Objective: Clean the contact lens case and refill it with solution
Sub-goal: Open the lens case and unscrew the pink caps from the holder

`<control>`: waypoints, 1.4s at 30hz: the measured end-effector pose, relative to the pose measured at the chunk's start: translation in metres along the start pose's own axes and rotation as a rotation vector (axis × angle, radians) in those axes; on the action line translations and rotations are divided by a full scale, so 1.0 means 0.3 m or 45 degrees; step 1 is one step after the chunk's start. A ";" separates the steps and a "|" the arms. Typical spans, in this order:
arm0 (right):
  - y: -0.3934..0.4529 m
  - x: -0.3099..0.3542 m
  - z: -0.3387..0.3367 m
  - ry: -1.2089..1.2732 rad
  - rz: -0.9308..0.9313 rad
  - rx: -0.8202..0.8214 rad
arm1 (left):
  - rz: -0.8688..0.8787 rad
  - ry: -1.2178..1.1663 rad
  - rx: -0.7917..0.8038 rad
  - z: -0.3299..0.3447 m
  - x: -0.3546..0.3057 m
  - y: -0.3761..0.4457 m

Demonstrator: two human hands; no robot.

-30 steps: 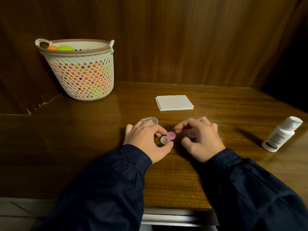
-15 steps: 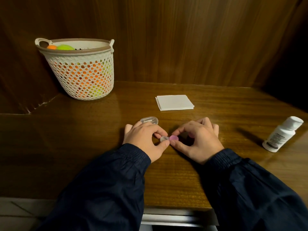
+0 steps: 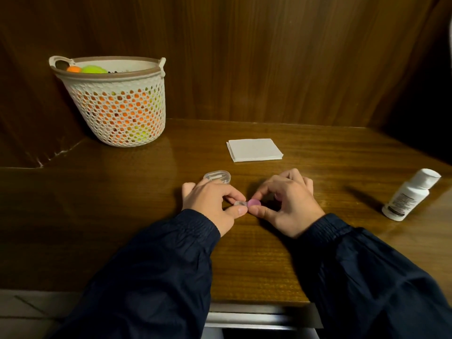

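I have both hands meeting low over the near middle of the table (image 3: 318, 241), the left hand (image 3: 210, 203) pinching the clear end of the lens case (image 3: 247, 204) between thumb and forefinger while the right hand (image 3: 288, 204) pinches the pink cap (image 3: 254, 203) on its other well, a hold I read as bracing the body so the cap can be turned. The case lies flat, its long axis running left to right, clear end toward my left and pink end toward my right. The solution bottle (image 3: 411, 198) waits capped at the far right and the folded tissue (image 3: 254, 150) sits just beyond my hands, both within reach for later steps.
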State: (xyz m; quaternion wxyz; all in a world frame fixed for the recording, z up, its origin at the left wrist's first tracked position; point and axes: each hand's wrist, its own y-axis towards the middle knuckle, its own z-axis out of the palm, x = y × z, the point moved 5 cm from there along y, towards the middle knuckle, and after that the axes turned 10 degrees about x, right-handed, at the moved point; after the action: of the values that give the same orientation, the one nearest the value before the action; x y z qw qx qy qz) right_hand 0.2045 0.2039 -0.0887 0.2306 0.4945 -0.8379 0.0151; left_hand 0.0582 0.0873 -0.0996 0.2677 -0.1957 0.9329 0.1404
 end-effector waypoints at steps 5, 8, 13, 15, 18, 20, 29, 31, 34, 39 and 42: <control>0.000 0.002 -0.003 0.034 -0.037 0.025 | -0.017 -0.036 0.009 -0.002 -0.004 0.001; -0.009 -0.004 -0.001 0.018 -0.035 0.050 | -0.028 -0.048 0.005 -0.003 0.000 -0.001; -0.016 -0.011 0.004 0.022 0.006 0.008 | -0.070 -0.023 0.027 -0.001 0.012 0.001; -0.011 -0.010 -0.001 0.021 0.054 -0.019 | -0.072 -0.020 0.035 0.000 0.013 0.004; -0.008 -0.013 -0.005 0.073 0.061 -0.034 | -0.064 -0.054 0.039 0.002 0.016 0.007; -0.012 -0.020 -0.009 0.130 0.051 -0.040 | -0.054 -0.083 0.027 0.003 0.018 0.006; -0.012 -0.003 -0.006 0.218 0.044 0.027 | -0.053 -0.075 0.012 -0.002 0.015 0.002; -0.009 -0.007 -0.006 0.193 0.073 0.033 | -0.048 -0.093 0.014 -0.002 0.016 0.001; -0.010 -0.007 -0.003 0.185 0.044 0.001 | -0.036 -0.115 0.019 0.000 0.015 0.002; -0.012 -0.010 0.002 0.202 -0.029 0.025 | -0.050 -0.117 0.030 0.002 0.019 0.003; -0.015 -0.005 0.009 0.200 -0.060 0.009 | -0.048 -0.111 0.021 0.000 0.018 0.002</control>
State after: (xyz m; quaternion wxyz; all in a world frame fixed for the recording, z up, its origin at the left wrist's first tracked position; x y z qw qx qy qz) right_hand 0.2078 0.2022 -0.0925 0.2943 0.5121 -0.8053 0.0515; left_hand 0.0538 0.0864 -0.1024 0.3123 -0.2048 0.9176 0.1360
